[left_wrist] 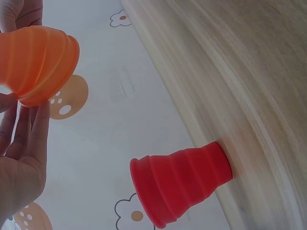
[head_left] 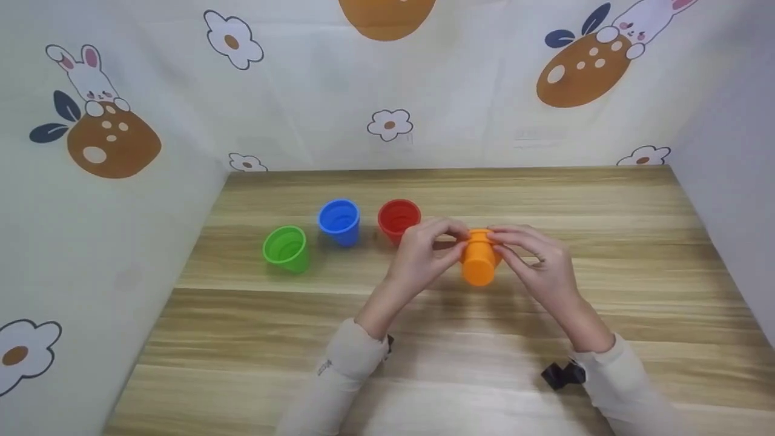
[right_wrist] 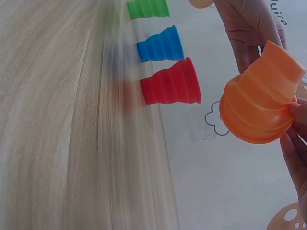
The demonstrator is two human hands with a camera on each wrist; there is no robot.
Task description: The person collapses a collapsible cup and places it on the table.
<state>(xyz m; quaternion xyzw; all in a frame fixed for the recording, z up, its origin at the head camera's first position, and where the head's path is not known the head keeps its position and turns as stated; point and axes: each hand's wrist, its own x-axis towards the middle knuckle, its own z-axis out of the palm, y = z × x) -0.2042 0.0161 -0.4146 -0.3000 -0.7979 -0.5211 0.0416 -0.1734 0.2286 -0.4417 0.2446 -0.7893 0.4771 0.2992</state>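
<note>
An orange collapsible cup (head_left: 478, 266) is held up off the table between both hands, its small base turned toward the head camera. My left hand (head_left: 419, 254) pinches its left side with thumb and fingers; my right hand (head_left: 543, 261) pinches the right side. In the right wrist view the orange cup (right_wrist: 261, 100) looks tilted, its ribbed wall partly folded into itself. Just left of the left hand stands a red cup (head_left: 398, 219), upright, its lower part hidden by that hand in the head view.
A blue cup (head_left: 339, 219) and a green cup (head_left: 287, 249) stand upright, mouths up, left of the red one. Wooden tabletop (head_left: 242, 339) lies beneath. Behind it rises a wall covering (head_left: 448, 79) with rabbits and flowers; another wall (head_left: 726, 151) borders the right side.
</note>
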